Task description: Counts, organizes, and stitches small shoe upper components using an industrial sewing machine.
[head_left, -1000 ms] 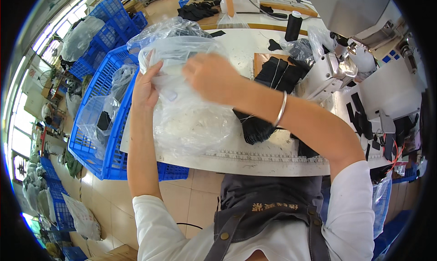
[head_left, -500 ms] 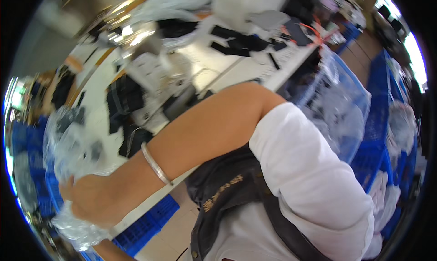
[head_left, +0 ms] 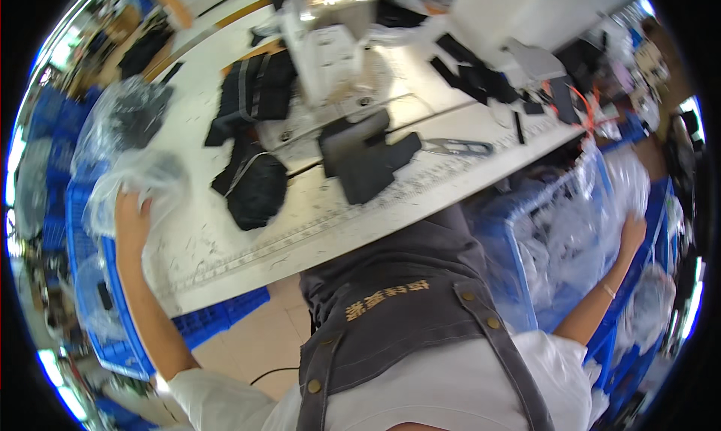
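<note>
At the table's left end, my left hand [head_left: 133, 209] has its fingers bent into a clear plastic bag [head_left: 169, 177]. Just beyond it sits another clear bag with dark contents [head_left: 135, 116]. Far out to the right, my right hand [head_left: 632, 233] grips a crumpled clear plastic bag [head_left: 628, 179] beside a blue crate [head_left: 520, 262]; its fingertips are partly hidden by the plastic. In the middle of the table stands a white sewing machine [head_left: 334, 67], slightly blurred. Black fabric pieces [head_left: 368, 157] lie in front of it, and a tied black bundle [head_left: 257, 187] is to their left.
Thread snips [head_left: 458, 146] rest near the table's front edge, where a ruler strip [head_left: 300, 224] runs. More black strips [head_left: 473, 74] lie at the back right. The right-hand crate holds crumpled plastic. Another blue crate [head_left: 124, 360] stands below the table's left end.
My right arm, stretched across to the left end before, has swung to the far right with a clear plastic bag. My left hand now shows on the plastic at the left. The view has turned.
</note>
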A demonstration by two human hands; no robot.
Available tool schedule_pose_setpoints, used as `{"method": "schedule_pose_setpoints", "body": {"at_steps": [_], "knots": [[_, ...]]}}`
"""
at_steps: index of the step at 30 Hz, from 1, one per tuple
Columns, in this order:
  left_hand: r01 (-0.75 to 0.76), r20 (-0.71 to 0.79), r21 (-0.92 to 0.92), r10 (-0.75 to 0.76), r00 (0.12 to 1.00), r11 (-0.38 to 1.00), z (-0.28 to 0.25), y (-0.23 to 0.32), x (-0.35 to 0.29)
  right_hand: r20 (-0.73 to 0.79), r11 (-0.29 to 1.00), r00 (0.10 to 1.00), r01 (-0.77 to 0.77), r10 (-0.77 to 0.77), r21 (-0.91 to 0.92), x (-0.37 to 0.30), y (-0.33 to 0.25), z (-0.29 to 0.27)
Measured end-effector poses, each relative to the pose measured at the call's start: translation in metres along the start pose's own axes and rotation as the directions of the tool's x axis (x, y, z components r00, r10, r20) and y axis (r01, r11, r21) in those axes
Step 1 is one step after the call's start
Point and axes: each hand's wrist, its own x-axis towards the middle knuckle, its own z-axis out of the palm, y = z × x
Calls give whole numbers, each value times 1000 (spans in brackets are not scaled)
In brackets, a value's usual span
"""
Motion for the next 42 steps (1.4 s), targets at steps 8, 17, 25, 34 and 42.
{"method": "schedule_pose_setpoints", "body": {"at_steps": [8, 17, 25, 34, 42], "knots": [[-142, -4, -358, 151, 989, 923, -91, 173, 25, 932, 950, 185, -99, 311, -297, -136, -30, 162], [327, -494, -188, -377, 783, 926, -89, 152, -20, 29, 807, 936, 287, -351, 516, -28, -203, -11], [333, -35, -600, -439, 898, 728, -76, 219, -28, -544, 173, 691, 680, -476, 713, -107, -377, -99], [-424, 307, -165, 455, 836, 891, -64, 198, 39, -790, -620, 105, 561, -604, 548, -201, -476, -169], [-61, 421, -540, 331, 845, 840, -63, 210, 24, -721, -636, 58, 425, -691, 644, -213, -484, -168]]}}
